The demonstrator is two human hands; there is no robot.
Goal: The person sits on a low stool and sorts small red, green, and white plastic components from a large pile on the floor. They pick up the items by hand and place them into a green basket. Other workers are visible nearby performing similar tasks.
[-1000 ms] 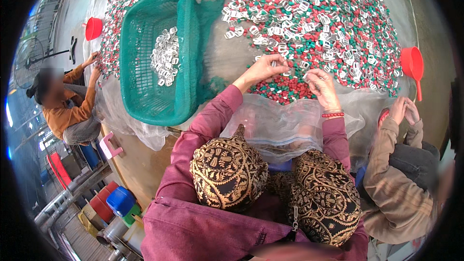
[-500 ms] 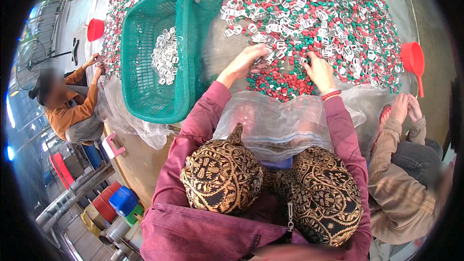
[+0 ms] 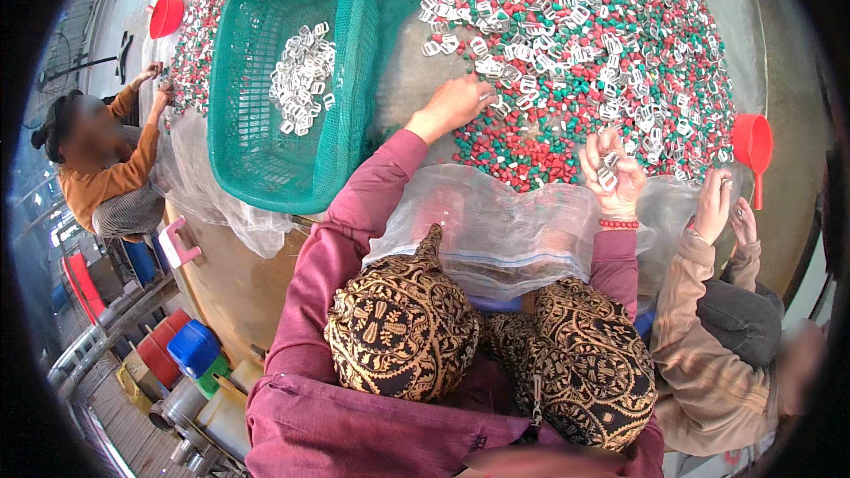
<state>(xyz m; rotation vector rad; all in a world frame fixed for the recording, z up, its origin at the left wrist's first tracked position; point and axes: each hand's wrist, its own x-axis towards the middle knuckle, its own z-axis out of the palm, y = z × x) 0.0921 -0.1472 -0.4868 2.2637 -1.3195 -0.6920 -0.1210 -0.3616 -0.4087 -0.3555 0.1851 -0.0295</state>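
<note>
A wide heap of red, green and white pebble-like pieces (image 3: 540, 143) lies on the sheet, mixed with silver buckle-shaped metal pieces (image 3: 620, 53). My right hand (image 3: 624, 179) is turned palm up at the near right of the heap, its curled fingers around a few of these metal buckles (image 3: 607, 173). At the heap's left edge is my left hand (image 3: 450, 106), back upward, fingers bent down beside several metal buckles; what is under them is hidden. Left of that hand stands a green basket (image 3: 232, 155) draped with green netting, holding a pile of metal buckles (image 3: 303, 80).
A red scoop (image 3: 753, 143) lies right of the heap, another red scoop (image 3: 166, 16) at far left. Translucent mesh (image 3: 496, 212) covers the near edge over my lap. One co-worker (image 3: 111, 159) sits at left; another's hands (image 3: 719, 212) are close at right.
My right hand has drawn back from the heap toward me and turned palm up with metal buckles in it. My left hand has shifted slightly left. The view has moved a little.
</note>
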